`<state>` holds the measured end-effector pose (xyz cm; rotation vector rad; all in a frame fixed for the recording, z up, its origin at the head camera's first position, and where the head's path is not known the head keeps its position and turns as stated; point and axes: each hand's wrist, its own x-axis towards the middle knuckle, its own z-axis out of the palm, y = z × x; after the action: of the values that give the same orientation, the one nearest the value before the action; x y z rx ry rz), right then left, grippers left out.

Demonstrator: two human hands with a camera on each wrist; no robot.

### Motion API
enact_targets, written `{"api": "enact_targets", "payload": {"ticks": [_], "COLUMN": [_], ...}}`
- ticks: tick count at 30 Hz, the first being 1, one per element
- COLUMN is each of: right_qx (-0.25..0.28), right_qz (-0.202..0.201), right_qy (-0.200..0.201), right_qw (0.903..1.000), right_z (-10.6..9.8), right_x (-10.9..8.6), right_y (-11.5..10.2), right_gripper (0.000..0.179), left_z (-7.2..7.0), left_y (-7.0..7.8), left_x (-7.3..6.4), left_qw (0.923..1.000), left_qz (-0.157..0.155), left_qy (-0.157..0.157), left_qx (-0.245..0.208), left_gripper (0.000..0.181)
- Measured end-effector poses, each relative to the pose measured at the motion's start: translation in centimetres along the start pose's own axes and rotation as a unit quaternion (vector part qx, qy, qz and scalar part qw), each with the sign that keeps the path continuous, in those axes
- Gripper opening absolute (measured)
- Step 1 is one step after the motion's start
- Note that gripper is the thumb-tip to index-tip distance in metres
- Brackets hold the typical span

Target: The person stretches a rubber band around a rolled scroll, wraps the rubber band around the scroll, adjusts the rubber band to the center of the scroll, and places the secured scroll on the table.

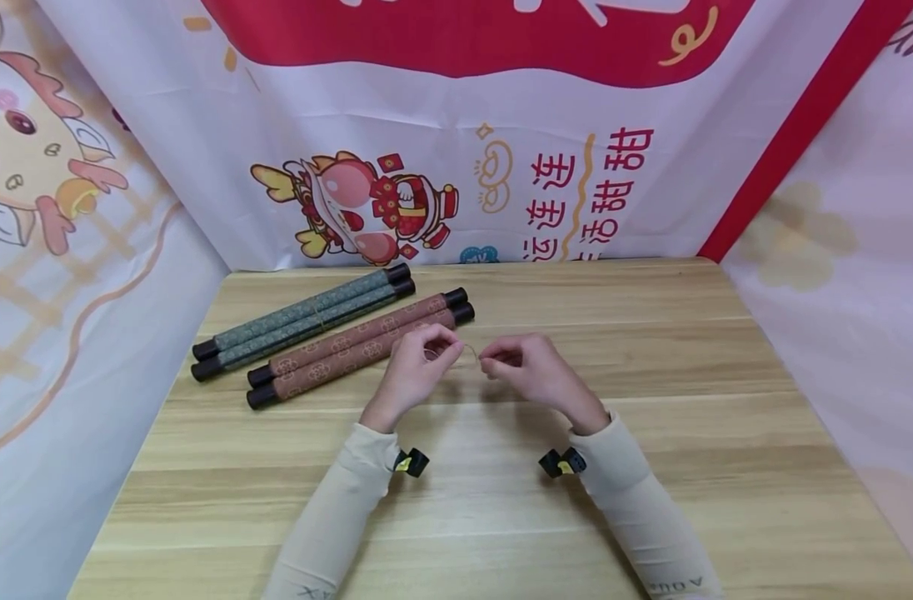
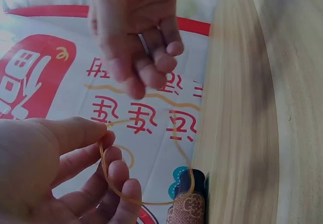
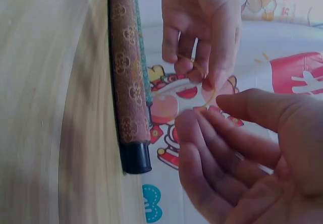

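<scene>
My left hand (image 1: 417, 367) pinches a thin yellow rubber band (image 2: 151, 203) between thumb and forefinger. The band hangs as a loose loop beside the other fingers. My right hand (image 1: 539, 371) is held close by, its fingers loosely bent, with thumb and forefinger apart in the right wrist view. A small gap separates its fingertips from the band in the left wrist view. Beyond the left hand lies a pair of reddish-brown patterned scrolls (image 1: 344, 346) with black end knobs. Behind them is a green pair of scrolls (image 1: 299, 315), with a thin band around its middle.
Both pairs of scrolls lie slanted on the left half of the wooden table (image 1: 651, 333). A printed white cloth (image 1: 441, 108) with red lettering and cartoon figures hangs along the back edge. More printed cloth stands at both sides.
</scene>
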<state>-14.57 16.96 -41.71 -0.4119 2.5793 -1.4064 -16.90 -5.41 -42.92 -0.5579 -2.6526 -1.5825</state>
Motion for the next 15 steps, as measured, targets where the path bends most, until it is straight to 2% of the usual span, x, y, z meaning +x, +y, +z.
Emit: {"api": "enact_targets", "payload": {"ticks": [4,9,12,15], "right_qx": [0.009,0.019,0.034,0.067], "right_qz": [-0.034,-0.075,-0.070,-0.049], "right_qy": [-0.028,-0.030,-0.014,0.003], "right_qw": [0.9990,0.9966,0.9968,0.9966], "right_z": [0.8,1.7,2.1,2.3], "right_x": [0.0,0.0,0.0,0.0], "right_y": [-0.3,-0.5,-0.6,-0.8], "right_gripper": [0.025,0.029,0.031,0.034], "left_z": [0.0,0.1,0.1,0.1], "left_y": [0.1,0.4,0.7,1.0], "left_x": [-0.1,-0.2,-0.2,-0.2], "left_qw": [0.9998,0.9997,0.9994,0.9987], "left_qz": [0.007,0.009,0.016,0.025], "left_qy": [0.015,0.021,0.026,0.026], "left_qx": [0.013,-0.002,-0.015,-0.036], "left_gripper": [0.012,0.012,0.013,0.014]}}
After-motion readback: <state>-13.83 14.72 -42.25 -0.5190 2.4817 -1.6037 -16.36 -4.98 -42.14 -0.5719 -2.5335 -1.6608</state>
